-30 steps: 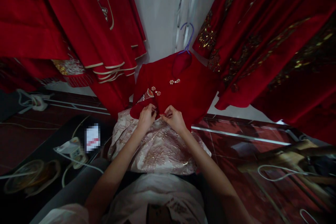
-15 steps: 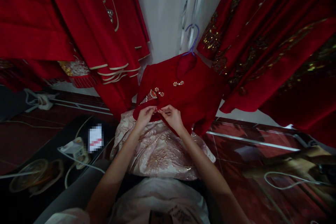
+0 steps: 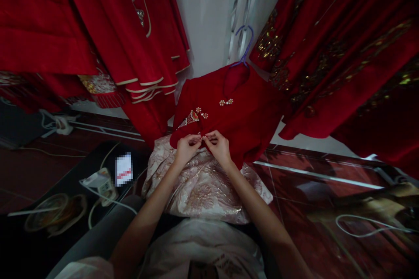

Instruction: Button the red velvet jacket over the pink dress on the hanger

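Note:
A red top (image 3: pixel 252 109) with beaded flower-shaped ornaments (image 3: pixel 225 102) lies across my lap, its purple hanger (image 3: pixel 245 45) still in the neck. A fan-shaped beaded brooch-like piece (image 3: pixel 194 116) with dangling strands sits on its left part. My left hand (image 3: pixel 188 148) pinches the top's near edge between thumb and fingers. Right beside it, almost fingertip to fingertip, my right hand (image 3: pixel 218 147) pinches the same edge. Something tiny and pale shows between the fingertips, too small to make out. Beneath lies a pale pink brocade cloth (image 3: pixel 203 187) with a shiny floral pattern.
Red garments with pale piping (image 3: pixel 157 52) hang at left, sequined red garments (image 3: pixel 314 74) at right. On a dark surface at left are a power strip (image 3: pixel 104 183), a pixelated white card (image 3: pixel 123 170) and a clear container (image 3: pixel 47 211). A white cable (image 3: pixel 360 226) loops at lower right.
The view has shifted slightly, so most things appear a little to the right. My hands have drawn closer together, and the beaded piece seen between them is now mostly hidden by my fingers.

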The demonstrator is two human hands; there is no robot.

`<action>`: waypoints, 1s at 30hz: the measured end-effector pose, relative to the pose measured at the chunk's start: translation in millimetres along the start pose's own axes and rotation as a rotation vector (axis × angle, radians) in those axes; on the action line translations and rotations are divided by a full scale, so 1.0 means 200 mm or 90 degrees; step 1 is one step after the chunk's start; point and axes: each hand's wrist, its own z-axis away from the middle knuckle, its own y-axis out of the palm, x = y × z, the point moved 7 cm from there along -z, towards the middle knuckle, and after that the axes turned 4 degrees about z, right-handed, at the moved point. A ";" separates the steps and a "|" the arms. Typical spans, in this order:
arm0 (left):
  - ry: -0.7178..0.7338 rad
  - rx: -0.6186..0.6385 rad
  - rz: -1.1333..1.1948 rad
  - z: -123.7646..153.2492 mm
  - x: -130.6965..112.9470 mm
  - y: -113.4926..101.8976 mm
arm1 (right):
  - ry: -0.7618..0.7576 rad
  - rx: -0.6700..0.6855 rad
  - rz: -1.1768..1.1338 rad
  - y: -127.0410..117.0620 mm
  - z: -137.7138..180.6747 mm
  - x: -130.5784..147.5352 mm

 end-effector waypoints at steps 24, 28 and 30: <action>0.055 0.046 -0.052 0.02 -0.02 0.00 | -0.026 -0.008 -0.050 -0.26 -0.07 0.17; 0.048 0.024 -0.060 0.03 -0.02 0.00 | -0.024 0.002 -0.091 -0.28 -0.06 0.21; 0.040 0.008 -0.051 0.03 -0.02 -0.01 | -0.026 0.007 -0.108 -0.28 -0.06 0.22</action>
